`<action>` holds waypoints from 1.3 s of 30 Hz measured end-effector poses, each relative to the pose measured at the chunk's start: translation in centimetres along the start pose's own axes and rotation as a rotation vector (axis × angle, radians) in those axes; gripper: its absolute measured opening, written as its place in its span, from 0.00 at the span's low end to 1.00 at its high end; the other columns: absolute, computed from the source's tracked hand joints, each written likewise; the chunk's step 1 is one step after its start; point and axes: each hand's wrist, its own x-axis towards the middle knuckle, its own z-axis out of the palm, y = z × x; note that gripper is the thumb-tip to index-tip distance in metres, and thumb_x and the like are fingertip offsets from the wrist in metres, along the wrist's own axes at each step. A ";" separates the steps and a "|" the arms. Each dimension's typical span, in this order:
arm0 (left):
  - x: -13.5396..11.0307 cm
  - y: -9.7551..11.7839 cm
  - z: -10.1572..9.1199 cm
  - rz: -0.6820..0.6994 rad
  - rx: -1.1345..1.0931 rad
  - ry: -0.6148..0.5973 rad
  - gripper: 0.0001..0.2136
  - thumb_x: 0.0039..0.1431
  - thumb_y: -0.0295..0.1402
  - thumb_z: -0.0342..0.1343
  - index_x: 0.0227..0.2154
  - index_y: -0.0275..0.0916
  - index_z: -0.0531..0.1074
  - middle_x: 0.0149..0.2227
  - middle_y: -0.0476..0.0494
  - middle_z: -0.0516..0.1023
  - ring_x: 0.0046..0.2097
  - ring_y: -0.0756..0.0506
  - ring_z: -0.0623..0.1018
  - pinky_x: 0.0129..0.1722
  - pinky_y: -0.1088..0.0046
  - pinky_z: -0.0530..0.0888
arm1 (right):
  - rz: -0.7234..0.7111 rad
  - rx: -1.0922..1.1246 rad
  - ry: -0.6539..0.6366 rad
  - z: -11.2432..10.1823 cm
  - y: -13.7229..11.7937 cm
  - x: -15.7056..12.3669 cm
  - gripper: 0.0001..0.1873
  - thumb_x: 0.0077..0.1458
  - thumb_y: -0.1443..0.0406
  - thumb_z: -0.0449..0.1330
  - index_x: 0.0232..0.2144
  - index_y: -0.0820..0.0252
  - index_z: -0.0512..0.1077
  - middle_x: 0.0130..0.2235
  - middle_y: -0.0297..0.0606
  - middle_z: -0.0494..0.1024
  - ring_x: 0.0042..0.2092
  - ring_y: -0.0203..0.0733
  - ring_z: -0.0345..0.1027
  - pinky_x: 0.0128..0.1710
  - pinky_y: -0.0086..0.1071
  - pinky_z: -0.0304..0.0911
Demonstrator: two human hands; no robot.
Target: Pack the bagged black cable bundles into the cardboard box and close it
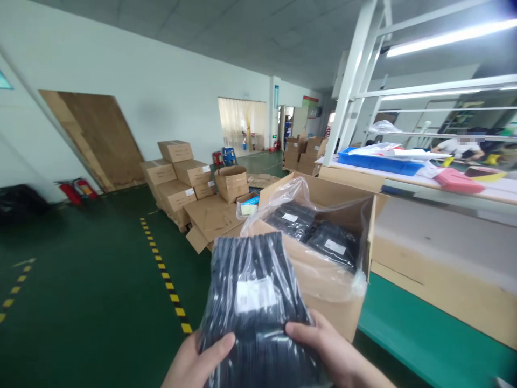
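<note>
Between my two hands is a clear plastic bag of black strip-like pieces [258, 258] with a white label on its front. My left hand [197, 358] grips its left edge, thumb pressed on the front. On the right edge, my right hand [329, 345] holds it the same way; the fingers behind the bag are hidden. Just beyond stands an open cardboard box [323, 291] lined with clear plastic. Inside it lie similar labelled black bags [333, 237].
Stacked cartons [177, 178] and a flattened box [216, 215] stand ahead on the green floor. At right is a workbench [501, 191] with a blue tray [379, 161]. Fire extinguishers [78, 191] stand by the left wall. Another person [460, 148] sits at the far right.
</note>
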 end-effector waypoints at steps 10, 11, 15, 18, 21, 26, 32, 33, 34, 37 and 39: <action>20.9 12.1 16.9 -0.151 0.165 -0.543 0.20 0.46 0.34 0.68 0.42 0.31 0.74 0.33 0.36 0.81 0.33 0.37 0.81 0.37 0.56 0.78 | -0.250 0.198 0.294 -7.4 -12.9 8.1 0.23 0.41 0.62 0.70 0.40 0.68 0.73 0.34 0.46 0.81 0.35 0.49 0.76 0.37 0.37 0.71; 22.5 12.5 18.3 -0.173 0.202 -0.560 0.20 0.46 0.34 0.67 0.42 0.31 0.74 0.33 0.36 0.81 0.32 0.38 0.81 0.37 0.56 0.78 | -0.254 0.229 0.336 -7.9 -13.5 8.7 0.22 0.42 0.63 0.69 0.40 0.68 0.73 0.33 0.47 0.81 0.34 0.48 0.76 0.37 0.37 0.71; 27.8 13.5 23.1 -0.273 0.300 -0.687 0.19 0.45 0.32 0.67 0.40 0.29 0.74 0.33 0.34 0.81 0.31 0.39 0.81 0.36 0.59 0.78 | -0.282 0.375 0.497 -9.5 -14.8 10.7 0.18 0.46 0.65 0.67 0.40 0.70 0.73 0.33 0.47 0.81 0.34 0.48 0.76 0.39 0.38 0.72; 31.1 13.2 26.2 -0.367 0.344 -0.764 0.16 0.44 0.31 0.68 0.36 0.28 0.75 0.32 0.34 0.81 0.30 0.40 0.81 0.34 0.62 0.79 | -0.292 0.426 0.565 -10.8 -15.1 11.8 0.15 0.47 0.66 0.66 0.37 0.71 0.74 0.32 0.50 0.81 0.34 0.49 0.77 0.40 0.39 0.72; 33.6 12.0 29.0 -0.410 0.391 -0.796 0.13 0.43 0.30 0.68 0.32 0.29 0.74 0.28 0.35 0.80 0.27 0.40 0.80 0.31 0.63 0.78 | -0.289 0.372 0.636 -12.2 -15.1 12.6 0.13 0.49 0.64 0.64 0.34 0.71 0.74 0.32 0.51 0.81 0.34 0.49 0.77 0.41 0.38 0.72; 35.6 9.5 31.8 -0.446 0.418 -0.890 0.10 0.46 0.30 0.66 0.30 0.29 0.74 0.25 0.37 0.79 0.24 0.41 0.78 0.30 0.62 0.78 | -0.288 0.131 0.888 -13.9 -14.9 13.4 0.13 0.50 0.61 0.63 0.32 0.69 0.75 0.33 0.51 0.81 0.36 0.49 0.77 0.39 0.37 0.72; 36.6 6.9 33.1 -0.432 0.422 -0.960 0.12 0.50 0.32 0.64 0.36 0.31 0.73 0.29 0.37 0.80 0.27 0.43 0.80 0.34 0.63 0.78 | -0.233 -0.223 1.304 -16.2 -15.4 14.5 0.12 0.47 0.61 0.67 0.32 0.65 0.75 0.36 0.47 0.81 0.44 0.52 0.74 0.40 0.34 0.69; 36.7 6.3 33.3 -0.430 0.432 -0.971 0.12 0.52 0.33 0.62 0.38 0.30 0.73 0.30 0.36 0.80 0.28 0.42 0.80 0.34 0.63 0.78 | -0.204 -0.294 1.361 -16.7 -15.5 14.9 0.11 0.48 0.63 0.66 0.33 0.65 0.75 0.38 0.48 0.80 0.46 0.53 0.73 0.43 0.35 0.68; 36.7 5.8 33.5 -0.425 0.447 -0.980 0.13 0.54 0.33 0.61 0.39 0.30 0.72 0.31 0.35 0.80 0.29 0.42 0.80 0.35 0.62 0.78 | -0.171 -0.365 1.414 -17.1 -15.6 15.2 0.11 0.49 0.65 0.66 0.34 0.66 0.75 0.40 0.49 0.80 0.48 0.53 0.72 0.46 0.36 0.66; 36.4 3.9 33.9 -0.384 0.521 -0.998 0.16 0.57 0.34 0.58 0.44 0.27 0.70 0.36 0.30 0.79 0.34 0.40 0.81 0.37 0.60 0.78 | -0.064 -0.567 1.524 -17.9 -15.4 16.3 0.12 0.52 0.69 0.63 0.41 0.68 0.73 0.48 0.49 0.76 0.52 0.50 0.68 0.53 0.42 0.61; 36.2 3.0 34.0 -0.329 0.581 -1.009 0.18 0.58 0.35 0.56 0.47 0.26 0.68 0.41 0.26 0.78 0.38 0.38 0.81 0.39 0.58 0.77 | 0.001 -0.683 1.568 -17.9 -14.9 16.9 0.14 0.55 0.69 0.61 0.45 0.67 0.71 0.51 0.48 0.74 0.54 0.48 0.66 0.55 0.45 0.59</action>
